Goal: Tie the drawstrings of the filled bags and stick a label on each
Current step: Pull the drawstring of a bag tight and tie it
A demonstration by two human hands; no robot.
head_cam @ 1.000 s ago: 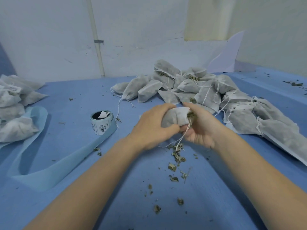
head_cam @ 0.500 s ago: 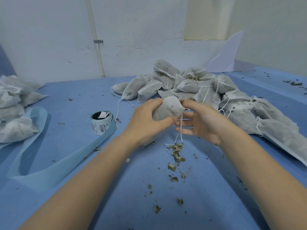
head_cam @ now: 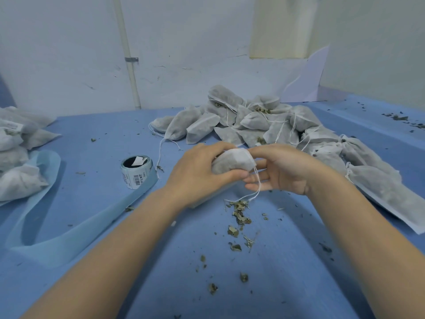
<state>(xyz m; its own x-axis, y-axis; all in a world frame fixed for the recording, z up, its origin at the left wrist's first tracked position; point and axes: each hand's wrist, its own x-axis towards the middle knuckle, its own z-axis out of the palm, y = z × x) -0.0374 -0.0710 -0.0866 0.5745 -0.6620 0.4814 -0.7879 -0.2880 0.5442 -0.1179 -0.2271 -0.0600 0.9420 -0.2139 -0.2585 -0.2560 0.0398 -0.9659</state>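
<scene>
While the left hand (head_cam: 202,171) grips the grey filled mesh bag (head_cam: 232,161) above the blue surface (head_cam: 276,261), the right hand (head_cam: 282,171) fingers lie relaxed, white drawstring (head_cam: 258,185) dangling across them, apparently unpinched. Tying step: next catch both ends. Room is free toward the body; the bag pile (head_cam: 264,125) crowds behind.

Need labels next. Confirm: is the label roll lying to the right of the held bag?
No, the label roll stands left of the bag that the left hand holds.

My blue table (head_cam: 96,226) carries a heap of filled mesh bags (head_cam: 271,125) at the far right, another pile (head_cam: 16,155) at far left, a label roll (head_cam: 136,172) trailing pale-blue backing strip (head_cam: 76,236), and dried leaf crumbs (head_cam: 239,217) near me.
</scene>
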